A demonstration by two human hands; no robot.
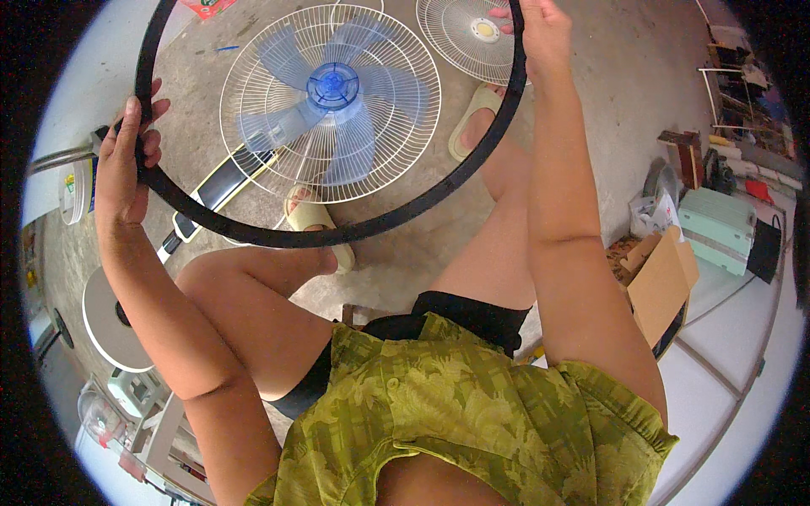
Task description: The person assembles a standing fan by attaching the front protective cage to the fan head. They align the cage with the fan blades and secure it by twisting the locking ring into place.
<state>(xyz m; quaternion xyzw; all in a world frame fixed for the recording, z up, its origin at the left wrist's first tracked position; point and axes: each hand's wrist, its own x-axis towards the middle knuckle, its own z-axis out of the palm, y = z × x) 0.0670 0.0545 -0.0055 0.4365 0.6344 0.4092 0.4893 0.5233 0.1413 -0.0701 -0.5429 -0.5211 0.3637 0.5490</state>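
A large black hoop [327, 236] is held up between my hands, its far part cut off by the picture's top edge. My left hand [126, 160] grips its left side, thumb in front and fingers curled behind. At the right side, my right hand [544, 34] has hold of it near the top edge. Through the hoop I see a fan with blue see-through blades [291, 59] and a pale wire guard [253, 164]. Its black column [226, 180] with cream edges slants toward the lower left. A second wire grille [456, 21] with a yellowish centre lies beyond, partly behind the hoop.
My slippered feet [310, 215] stand on the concrete floor near the fan. A white round disc [105, 316] is at the left. On the right are an open cardboard box [662, 282], a pale green case [717, 228] and a plastic bag [656, 215]. A blue pen-like stick [228, 48] lies far left.
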